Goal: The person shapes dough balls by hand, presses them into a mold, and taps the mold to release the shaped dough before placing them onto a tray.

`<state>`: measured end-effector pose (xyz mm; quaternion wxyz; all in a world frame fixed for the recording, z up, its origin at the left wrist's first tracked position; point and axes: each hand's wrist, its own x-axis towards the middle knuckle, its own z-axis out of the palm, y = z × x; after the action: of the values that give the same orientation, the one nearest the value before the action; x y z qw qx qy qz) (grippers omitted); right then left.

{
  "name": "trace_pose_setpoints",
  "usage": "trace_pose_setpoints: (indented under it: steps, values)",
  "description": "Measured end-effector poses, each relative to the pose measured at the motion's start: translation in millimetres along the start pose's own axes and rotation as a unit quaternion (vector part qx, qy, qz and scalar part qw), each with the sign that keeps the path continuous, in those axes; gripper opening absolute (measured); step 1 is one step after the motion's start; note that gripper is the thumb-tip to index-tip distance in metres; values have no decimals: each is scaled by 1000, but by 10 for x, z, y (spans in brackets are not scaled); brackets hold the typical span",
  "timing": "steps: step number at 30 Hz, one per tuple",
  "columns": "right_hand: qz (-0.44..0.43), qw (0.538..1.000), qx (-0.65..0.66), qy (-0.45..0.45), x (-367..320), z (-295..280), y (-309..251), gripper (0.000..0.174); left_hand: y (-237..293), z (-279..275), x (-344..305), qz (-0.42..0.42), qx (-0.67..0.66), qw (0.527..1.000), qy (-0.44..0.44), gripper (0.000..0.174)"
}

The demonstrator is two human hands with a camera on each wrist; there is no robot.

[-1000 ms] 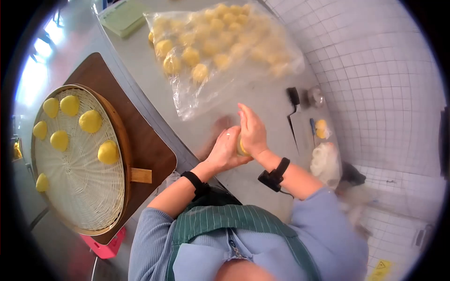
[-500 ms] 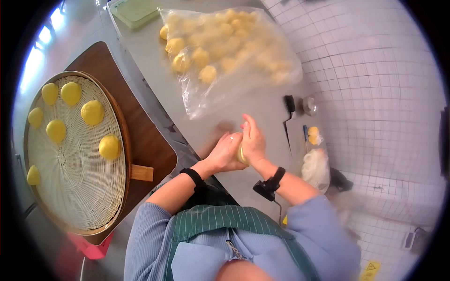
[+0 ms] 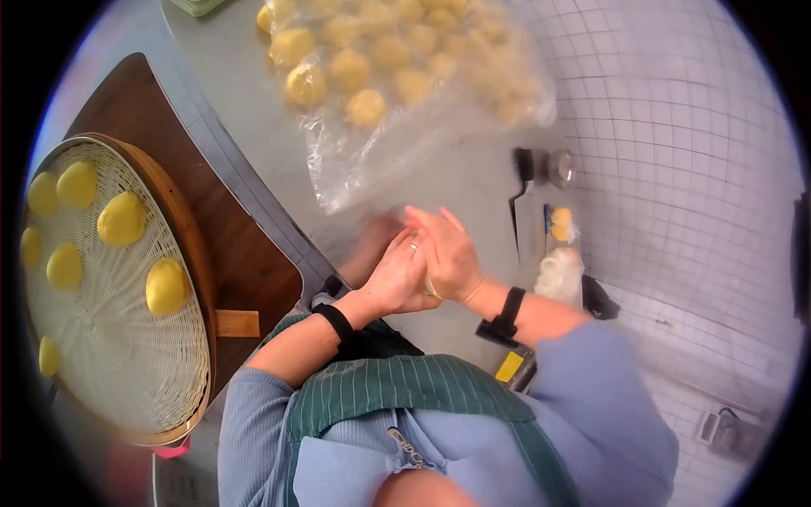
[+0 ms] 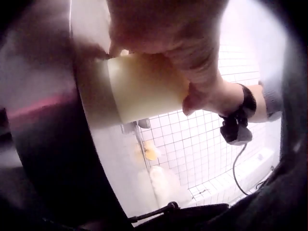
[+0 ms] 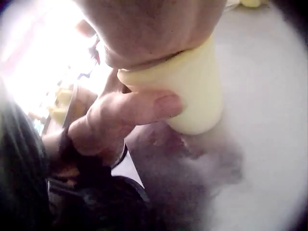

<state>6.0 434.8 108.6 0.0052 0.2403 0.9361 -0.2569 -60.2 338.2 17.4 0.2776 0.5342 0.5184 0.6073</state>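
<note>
Both hands meet over the table around a pale yellow, smooth, cup-shaped thing point(image 5: 202, 101). The left hand point(image 3: 395, 275) grips its side, with the thumb point(image 5: 166, 105) laid across the wall in the right wrist view. Over its rim lies the palm of the right hand point(image 3: 452, 258), whose extended fingers reach across the left fingers in the head view. Seen from the left wrist, the pale wall point(image 4: 144, 86) shows beneath the hands. The inside of the thing is hidden by the right palm.
A clear plastic bag point(image 3: 338, 182) covers many yellow rounded pieces at the table's back. On the left, a round woven tray point(image 3: 127, 355) holds several yellow pieces. A black-handled tool point(image 3: 523, 173), a small glass jar point(image 3: 560, 169) and a white bag point(image 3: 560, 277) lie on the right.
The head view has shifted, so the woven tray sits farther left. The right hand's fingers lean farther over the left hand. Both hands remain together around the pale yellow thing.
</note>
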Motion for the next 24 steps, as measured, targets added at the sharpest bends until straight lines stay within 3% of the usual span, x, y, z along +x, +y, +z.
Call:
trace_pose_setpoints:
  steps: [1,3,7,9,10,12,13,15,16,18,22,23,24]
  values:
    - [3,1000,-4,-3,-1,22,-27,37,-4,16,-13,-23,-7,1000,-7,76]
    - [136,987,28,79,-4,73,-82,34,17,16,-25,-43,-16,999,-14,76]
    - [182,978,13,105,-10,128,-33,32,22,11,-41,-56,-7,998,-20,80]
    - [47,995,-41,76,7,96,-25,31,5,17,-40,-49,-1,999,-20,81]
    - [47,995,-39,75,35,65,-14,31,7,7,-23,-29,4,1000,-1,82]
    - [-140,985,-94,34,78,22,14,31,-8,33,-42,-11,10,1000,11,83]
    - [-138,985,-92,37,66,49,24,31,-32,69,-63,-13,9,999,27,85]
    - [14,998,-27,55,5,85,23,31,-31,115,-67,-12,5,999,40,86]
    - [18,998,-30,60,-19,84,12,31,-32,97,-53,-23,4,999,29,86]
    - [110,991,-11,80,-9,85,-47,30,5,97,-61,-22,12,1000,12,86]
    - [141,988,-4,60,-6,85,-16,30,23,108,-67,-46,23,999,14,82]
    - [129,989,2,77,-25,95,14,30,34,102,-66,-58,13,998,12,80]
    - [135,965,146,172,-28,104,56,29,69,77,-55,-45,30,998,11,80]
